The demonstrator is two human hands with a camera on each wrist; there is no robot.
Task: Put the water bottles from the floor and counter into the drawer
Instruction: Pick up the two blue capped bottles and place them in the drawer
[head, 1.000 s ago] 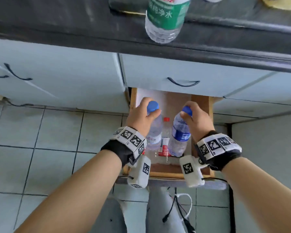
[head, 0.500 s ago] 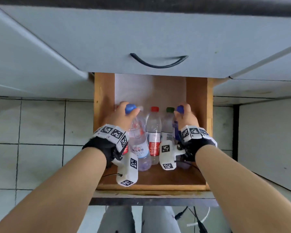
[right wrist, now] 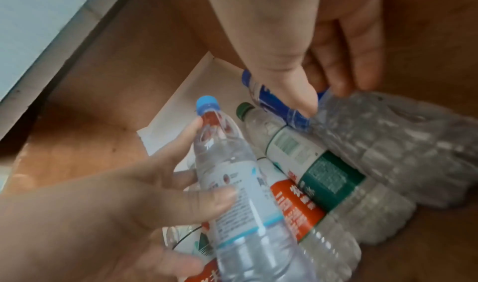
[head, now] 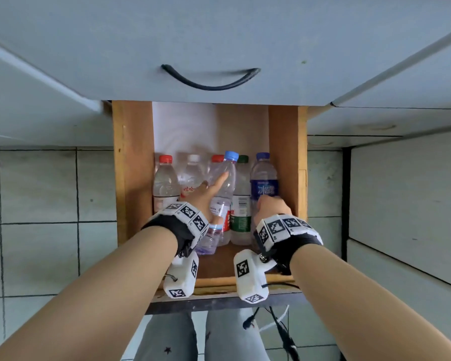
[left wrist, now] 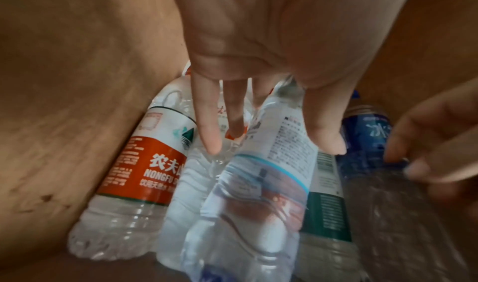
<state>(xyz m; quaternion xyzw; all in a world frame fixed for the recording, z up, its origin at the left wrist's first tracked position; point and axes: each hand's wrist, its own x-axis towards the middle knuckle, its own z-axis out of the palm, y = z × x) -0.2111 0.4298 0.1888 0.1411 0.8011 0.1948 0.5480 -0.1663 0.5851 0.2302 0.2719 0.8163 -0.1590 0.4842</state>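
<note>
A grey panel [head: 219,43] with a curved black handle [head: 210,83] fills the top of the head view, and more grey cabinet doors [head: 406,194] stand to the right. At the bottom are grey trousers [head: 167,337] with a small star. Black and white cables [head: 280,328] hang beside the right leg.

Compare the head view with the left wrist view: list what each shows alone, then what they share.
Head only: a black handle, floor tiles and a red cap. Left wrist only: the lettering on the leftmost bottle's red label. Both: the left hand holding the tilted bottle, the right hand on the blue-labelled bottle.
</note>
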